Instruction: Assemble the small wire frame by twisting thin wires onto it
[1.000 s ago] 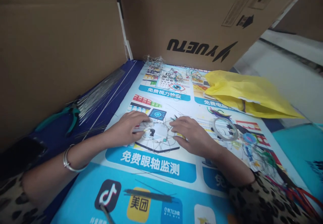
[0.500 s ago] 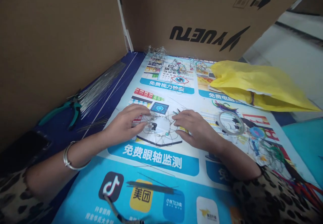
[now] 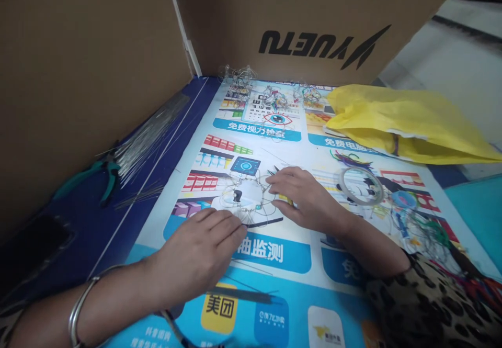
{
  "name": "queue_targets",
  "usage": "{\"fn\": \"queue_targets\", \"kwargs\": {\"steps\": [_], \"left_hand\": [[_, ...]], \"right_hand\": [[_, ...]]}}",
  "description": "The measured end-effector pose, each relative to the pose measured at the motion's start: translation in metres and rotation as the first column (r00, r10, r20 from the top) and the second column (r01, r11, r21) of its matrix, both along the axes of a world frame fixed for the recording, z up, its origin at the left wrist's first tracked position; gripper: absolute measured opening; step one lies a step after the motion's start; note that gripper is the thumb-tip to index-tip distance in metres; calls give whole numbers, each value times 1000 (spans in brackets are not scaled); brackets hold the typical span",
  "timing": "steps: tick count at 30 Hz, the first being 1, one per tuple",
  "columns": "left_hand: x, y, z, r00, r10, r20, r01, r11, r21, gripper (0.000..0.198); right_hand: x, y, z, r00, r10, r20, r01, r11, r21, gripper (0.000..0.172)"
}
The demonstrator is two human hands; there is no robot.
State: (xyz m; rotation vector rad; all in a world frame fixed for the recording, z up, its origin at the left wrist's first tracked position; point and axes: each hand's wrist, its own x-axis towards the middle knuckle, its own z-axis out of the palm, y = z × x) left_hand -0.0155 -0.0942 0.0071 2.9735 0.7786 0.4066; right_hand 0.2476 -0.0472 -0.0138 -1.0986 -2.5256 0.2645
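A thin wire ring strung with small beads point(image 3: 258, 206), pale and turquoise, lies on the printed sheet, with fine wire loops fanning out around it. My left hand point(image 3: 204, 248) is at the ring's lower left edge, back up, fingers bent and held together. Its thumb and anything under the fingertips are hidden. On the right side of the ring, my right hand point(image 3: 304, 199) rests with thumb and fingers apart, touching or almost touching the outer loops. Partly under it lies a pointed tool with dark tips point(image 3: 274, 170) and a bit of yellow.
Green-handled pliers point(image 3: 110, 180) and a bundle of straight wires point(image 3: 147, 136) lie left. A tape roll point(image 3: 379, 191), coloured threads point(image 3: 435, 233) and a yellow bag point(image 3: 392, 112) are right. Tangled wire pieces point(image 3: 239, 83) sit at the back, before cardboard walls point(image 3: 314, 2).
My left hand has moved from the ring's left side down to its lower edge, its fingers drawing together. My right hand has stayed nearly in place. The view has shifted slightly.
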Motion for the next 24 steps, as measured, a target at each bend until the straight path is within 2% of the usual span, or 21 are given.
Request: {"fn": "queue_targets", "kwargs": {"steps": [9, 19, 24], "left_hand": [[6, -8, -6, 984, 115, -134, -114, 993, 18, 37], [6, -9, -7, 983, 105, -150, -97, 994, 58, 39], [5, -10, -10, 983, 92, -159, -87, 996, 37, 40]], "right_hand": [[0, -1, 2, 1000, 2, 26, -2, 1000, 4, 18], [-3, -5, 3, 1000, -1, 16, 0, 999, 46, 21], [-7, -12, 4, 997, 68, 36, -72, 988, 135, 21]]}}
